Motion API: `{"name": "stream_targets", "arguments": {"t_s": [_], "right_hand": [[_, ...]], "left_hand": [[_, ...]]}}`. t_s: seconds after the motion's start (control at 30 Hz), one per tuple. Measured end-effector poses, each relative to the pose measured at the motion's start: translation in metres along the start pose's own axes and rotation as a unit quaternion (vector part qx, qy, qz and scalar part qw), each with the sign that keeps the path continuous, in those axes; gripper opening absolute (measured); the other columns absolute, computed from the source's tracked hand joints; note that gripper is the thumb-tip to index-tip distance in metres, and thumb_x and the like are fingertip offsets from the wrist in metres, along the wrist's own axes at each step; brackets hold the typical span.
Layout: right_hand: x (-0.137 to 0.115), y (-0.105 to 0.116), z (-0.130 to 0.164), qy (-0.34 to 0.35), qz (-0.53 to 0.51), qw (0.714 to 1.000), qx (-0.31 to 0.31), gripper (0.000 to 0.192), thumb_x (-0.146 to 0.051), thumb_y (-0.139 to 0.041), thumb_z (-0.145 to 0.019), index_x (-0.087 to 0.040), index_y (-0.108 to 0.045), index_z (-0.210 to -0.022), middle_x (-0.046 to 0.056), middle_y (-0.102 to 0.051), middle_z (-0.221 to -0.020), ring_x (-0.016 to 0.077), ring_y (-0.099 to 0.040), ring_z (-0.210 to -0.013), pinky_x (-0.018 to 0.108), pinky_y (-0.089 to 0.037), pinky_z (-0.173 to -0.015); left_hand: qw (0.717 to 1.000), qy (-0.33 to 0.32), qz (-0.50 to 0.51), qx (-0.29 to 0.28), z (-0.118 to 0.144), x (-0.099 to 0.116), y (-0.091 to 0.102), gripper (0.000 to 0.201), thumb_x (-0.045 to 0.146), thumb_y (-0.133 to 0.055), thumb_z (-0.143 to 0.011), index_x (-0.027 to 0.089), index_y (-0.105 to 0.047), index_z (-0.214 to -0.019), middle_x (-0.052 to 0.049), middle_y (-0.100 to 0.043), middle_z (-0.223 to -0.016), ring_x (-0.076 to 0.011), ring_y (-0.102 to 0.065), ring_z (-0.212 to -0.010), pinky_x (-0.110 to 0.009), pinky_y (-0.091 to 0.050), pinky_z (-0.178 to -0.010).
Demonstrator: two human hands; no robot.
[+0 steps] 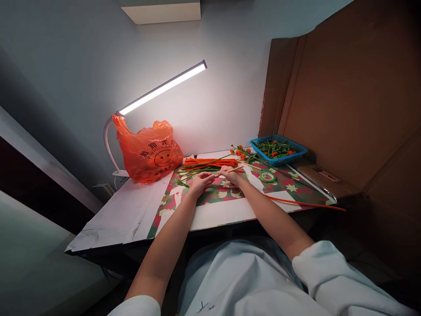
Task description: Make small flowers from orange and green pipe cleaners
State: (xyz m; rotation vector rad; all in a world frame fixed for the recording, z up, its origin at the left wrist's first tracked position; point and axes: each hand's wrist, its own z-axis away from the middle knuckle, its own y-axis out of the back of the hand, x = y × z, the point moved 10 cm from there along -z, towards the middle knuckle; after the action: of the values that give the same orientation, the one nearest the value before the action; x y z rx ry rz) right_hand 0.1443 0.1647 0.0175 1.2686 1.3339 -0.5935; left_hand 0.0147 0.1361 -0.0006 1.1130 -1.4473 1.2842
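My left hand and my right hand meet fingertip to fingertip just above the table, both closed in a pinch. A thin wooden stick lies across my right hand, held in its fingers. Whatever the left fingers pinch is too small to make out. Right behind the hands lies a bundle of orange chenille stems, with green stems at its front. A small green leafy piece is left of my left hand. One long orange stem runs out from under my right forearm past the table edge.
Orange pompom-like flowers on green stems lie behind, beside a blue basket of green and orange pieces. Green tape sits to the right. An orange plastic bag and a lit lamp stand left; cardboard walls the right.
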Motion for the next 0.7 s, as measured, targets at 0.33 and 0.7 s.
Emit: {"name": "stream_targets", "arguments": {"t_s": [0.33,0.7], "right_hand": [[-0.002,0.002,0.005,-0.021,-0.020,0.999,0.014,0.027,-0.040,-0.059,-0.074,-0.018,-0.053,-0.058,-0.001,-0.051,-0.074,0.0107,-0.041,-0.059,0.025,-0.030,-0.053],[0.010,0.006,-0.001,-0.022,-0.040,0.998,0.034,0.029,-0.043,-0.062,-0.073,-0.020,-0.053,-0.059,0.001,-0.051,-0.072,0.0145,-0.046,-0.065,0.026,-0.035,-0.055]], "left_hand": [[0.996,-0.057,-0.064,0.040,0.002,0.012,0.002,0.032,0.033,-0.088,-0.051,0.013,-0.071,-0.069,-0.005,-0.070,-0.063,-0.0137,-0.062,-0.056,-0.026,-0.051,-0.059],[0.989,-0.073,-0.123,0.034,0.004,0.014,0.001,0.032,0.020,-0.088,-0.050,0.017,-0.075,-0.079,-0.005,-0.073,-0.078,-0.0172,-0.066,-0.071,-0.027,-0.052,-0.067]]}}
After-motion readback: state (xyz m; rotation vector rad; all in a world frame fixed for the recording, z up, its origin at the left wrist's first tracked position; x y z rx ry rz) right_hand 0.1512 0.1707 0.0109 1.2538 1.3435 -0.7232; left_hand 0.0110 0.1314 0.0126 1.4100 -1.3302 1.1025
